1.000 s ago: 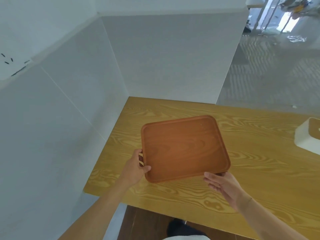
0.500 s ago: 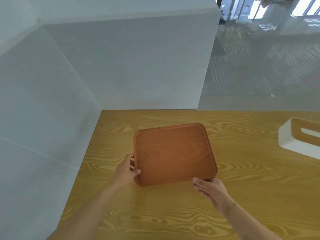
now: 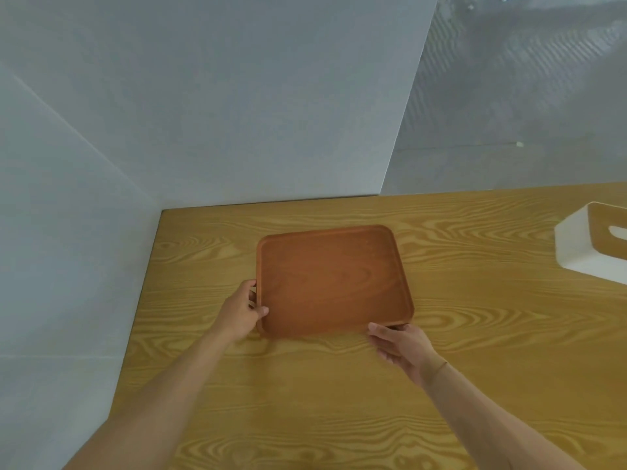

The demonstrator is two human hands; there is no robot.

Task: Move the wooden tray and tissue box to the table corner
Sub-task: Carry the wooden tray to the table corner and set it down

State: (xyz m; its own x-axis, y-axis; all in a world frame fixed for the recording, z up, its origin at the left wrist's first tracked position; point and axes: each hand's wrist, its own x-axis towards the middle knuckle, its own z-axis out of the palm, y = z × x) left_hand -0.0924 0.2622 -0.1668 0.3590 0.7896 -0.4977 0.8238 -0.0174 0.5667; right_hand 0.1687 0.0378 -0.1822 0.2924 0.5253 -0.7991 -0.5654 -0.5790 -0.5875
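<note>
A reddish-brown square wooden tray [image 3: 330,278] with rounded corners is over the light wooden table [image 3: 305,401], a short way from the far left corner. My left hand [image 3: 242,312] grips its near left edge, thumb on top. My right hand [image 3: 402,344] holds the near right corner from below, fingers under the rim. A white tissue box [image 3: 592,245] with a wooden top and a slot stands at the right edge of the view, apart from both hands and partly cut off.
White partition walls [image 3: 203,113] close the table's left side and part of the far side, forming the corner [image 3: 163,210]. Beyond the far edge on the right is a grey floor [image 3: 526,96].
The tray, held in both hands, has come down closer to the table surface near the corner. The view has tilted down and shifted, bringing the tissue box more into view.
</note>
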